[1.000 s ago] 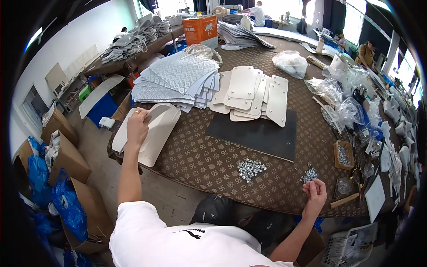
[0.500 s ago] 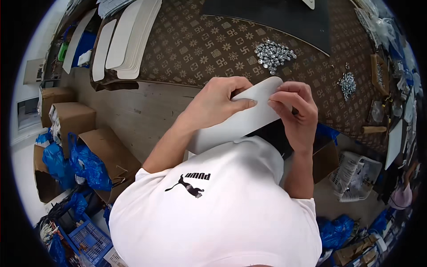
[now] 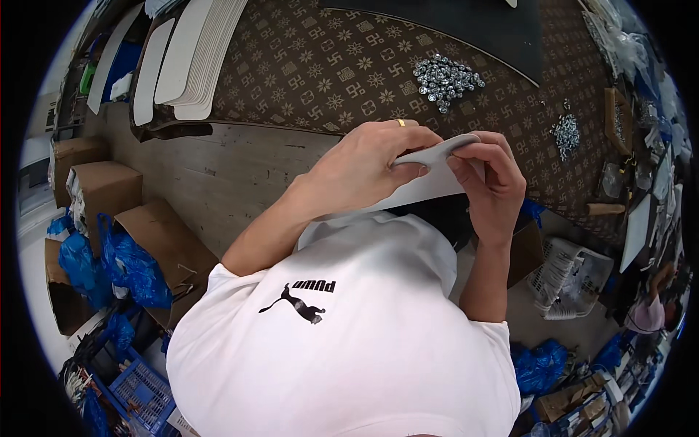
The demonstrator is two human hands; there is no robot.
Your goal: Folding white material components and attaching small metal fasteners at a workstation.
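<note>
Close to my chest I hold a long white strip (image 3: 429, 186) with a rounded end, tilted so that its rim shows nearly edge-on. My left hand (image 3: 378, 162) grips one side of it, thumb on the near face and fingers behind. At the rounded end my right hand (image 3: 492, 173) pinches the strip between thumb and fingers. Whether a small piece is also in the right fingers cannot be seen. Beyond the hands, a pile of shiny round metal pieces (image 3: 445, 81) lies on the brown patterned table cover (image 3: 306, 80).
At the far left of the table lies a stack of similar white strips (image 3: 198, 62). A black mat (image 3: 473, 29) covers the back. A pile of tiny metal parts (image 3: 565, 137) sits at right, near a wooden box (image 3: 617, 120). Cardboard boxes (image 3: 164, 244) stand on the left floor.
The strip has turned from showing its broad face to nearly edge-on at the rounded end. My left hand has shifted right along it, nearer to my right hand.
</note>
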